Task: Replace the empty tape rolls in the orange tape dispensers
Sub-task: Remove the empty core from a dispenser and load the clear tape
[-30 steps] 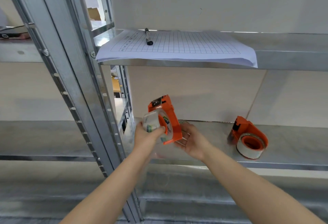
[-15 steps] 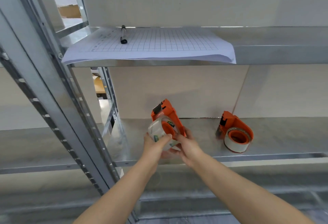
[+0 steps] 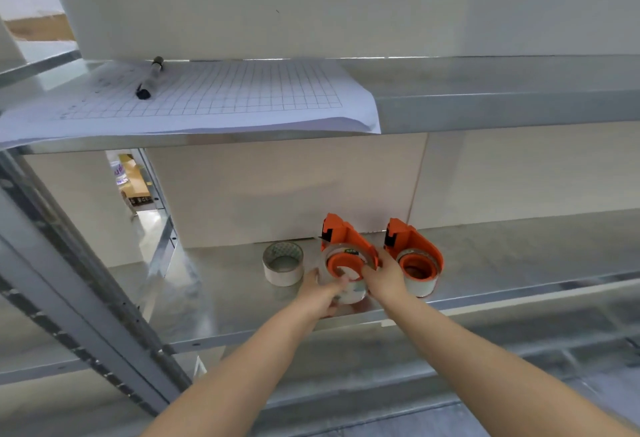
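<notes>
Two orange dispensers sit side by side on the lower shelf (image 3: 225, 293), near its front edge, cutters pointing far. You hold the left dispenser (image 3: 341, 239) with both hands. Your left hand (image 3: 318, 293) curls round the clear tape on its hub, thumb across the hub. Your right hand (image 3: 386, 279) grips its right side, between the two dispensers. The right dispenser (image 3: 414, 242) is just beside that hand and also carries tape. One loose roll (image 3: 283, 263) stands hole-up left of your left hand. The upper shelf (image 3: 502, 90) holds one gridded sheet (image 3: 225, 97) with one pen (image 3: 149, 78) on it.
</notes>
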{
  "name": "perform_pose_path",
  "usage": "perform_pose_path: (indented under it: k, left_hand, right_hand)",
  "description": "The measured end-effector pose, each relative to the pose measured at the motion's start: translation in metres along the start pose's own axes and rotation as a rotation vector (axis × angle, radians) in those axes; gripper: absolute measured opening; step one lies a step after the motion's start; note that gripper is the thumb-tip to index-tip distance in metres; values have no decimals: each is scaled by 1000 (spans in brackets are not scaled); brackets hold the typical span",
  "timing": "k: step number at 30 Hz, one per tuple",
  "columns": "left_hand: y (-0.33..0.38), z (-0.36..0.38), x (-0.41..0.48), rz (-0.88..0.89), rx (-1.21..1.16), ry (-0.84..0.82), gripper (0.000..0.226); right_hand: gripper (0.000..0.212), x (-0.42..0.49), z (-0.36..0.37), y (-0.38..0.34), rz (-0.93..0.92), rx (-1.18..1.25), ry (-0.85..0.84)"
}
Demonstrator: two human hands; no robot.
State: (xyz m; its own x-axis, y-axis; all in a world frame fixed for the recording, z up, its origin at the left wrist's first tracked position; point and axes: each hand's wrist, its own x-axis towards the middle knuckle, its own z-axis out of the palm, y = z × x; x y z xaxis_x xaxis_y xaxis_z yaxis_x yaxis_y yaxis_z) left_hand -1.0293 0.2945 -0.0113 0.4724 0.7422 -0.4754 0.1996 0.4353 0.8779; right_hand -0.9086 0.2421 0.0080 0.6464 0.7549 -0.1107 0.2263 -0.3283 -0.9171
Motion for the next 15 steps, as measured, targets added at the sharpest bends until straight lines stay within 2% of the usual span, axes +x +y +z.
perform_pose_path:
  k: [5,9,13,15]
  left_hand:
    - [-5,7,7,-9,243,41,83]
    - [-11,9,8,30,384,62,59]
    - [-17,11,11,67,443,106,55]
    - [-21,11,14,84,546,120,54]
  right_hand:
    - [30,7,0,21,21,-16,15]
    - [41,7,1,31,14,-9,-24]
    - [46,8,4,36,10,-114,-11]
    - [47,10,4,38,5,-133,-21]
